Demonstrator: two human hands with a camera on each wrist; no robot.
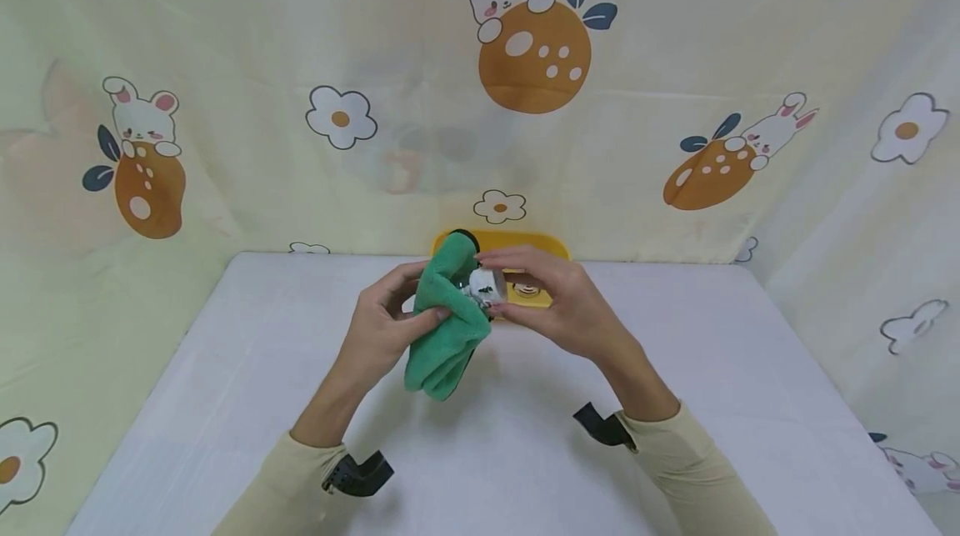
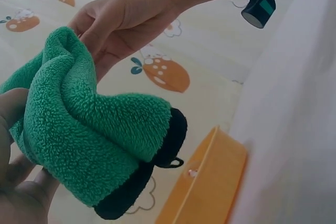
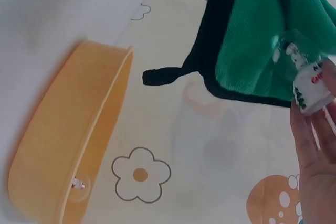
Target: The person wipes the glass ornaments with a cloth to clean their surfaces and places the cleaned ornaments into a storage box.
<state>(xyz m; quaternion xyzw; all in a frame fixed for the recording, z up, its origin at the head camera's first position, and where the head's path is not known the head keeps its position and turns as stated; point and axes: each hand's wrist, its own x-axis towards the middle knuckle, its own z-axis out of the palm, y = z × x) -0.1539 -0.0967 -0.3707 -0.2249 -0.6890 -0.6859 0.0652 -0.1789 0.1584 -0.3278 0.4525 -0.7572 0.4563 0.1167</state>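
My left hand [image 1: 378, 319] grips a folded green plush towel [image 1: 438, 344] with dark edging, its thumb lying across the front. In my right hand [image 1: 562, 303] is a small snow globe [image 1: 487, 288], pinched by its white base between thumb and fingers. Red lettering and green tree shapes mark that base [image 3: 311, 92] in the right wrist view. The clear dome points into a fold of the towel, which partly covers it. In the left wrist view the towel [image 2: 79, 140] hides the globe entirely.
Behind the hands, a yellow bin [image 1: 551, 244] stands on the white table [image 1: 300, 436] against the patterned curtain [image 1: 262, 169]. A small round clear thing with red and white inside [image 3: 79, 183] shows in the bin. A dark hanging loop [image 3: 163, 76] sticks out from the towel's corner.
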